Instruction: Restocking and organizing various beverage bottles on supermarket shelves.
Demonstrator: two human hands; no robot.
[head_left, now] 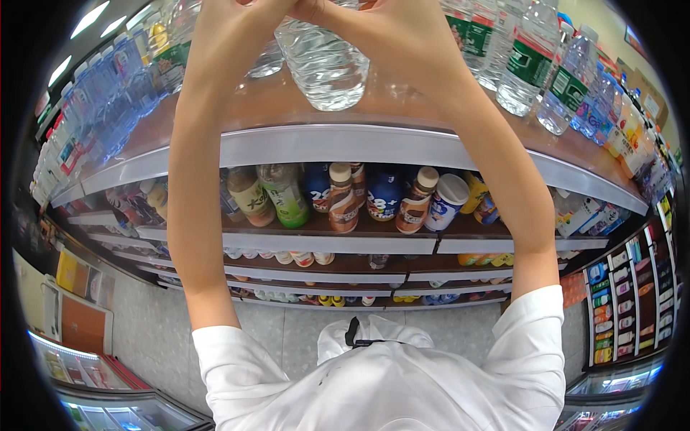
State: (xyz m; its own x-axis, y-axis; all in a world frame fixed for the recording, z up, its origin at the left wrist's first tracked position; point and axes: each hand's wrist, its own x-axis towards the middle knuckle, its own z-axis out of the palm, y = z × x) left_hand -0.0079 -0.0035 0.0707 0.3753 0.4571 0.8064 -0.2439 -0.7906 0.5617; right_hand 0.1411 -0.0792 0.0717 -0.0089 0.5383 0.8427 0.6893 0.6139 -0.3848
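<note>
At the top edge of the view, my left hand [241, 21] and my right hand [384, 25] come together around the upper part of a clear plastic water bottle [327, 68]. Their fingers look closed on it, though most are cut off by the picture's edge. The bottle's ribbed lower body shows between my wrists, over the brown top shelf [266, 108]. Another clear bottle [268, 63] stands just behind, beside my left wrist. Right of my right forearm are water bottles with green labels [530, 65].
Blue-tinted water bottles [118, 79] line the shelf's left side. A pale shelf edge [323, 145] runs below my arms. Lower shelves hold brown-labelled bottles [345, 201], a green-labelled bottle [286, 197] and a white-lidded tub [448, 201]. Another stocked rack [632, 287] stands at right.
</note>
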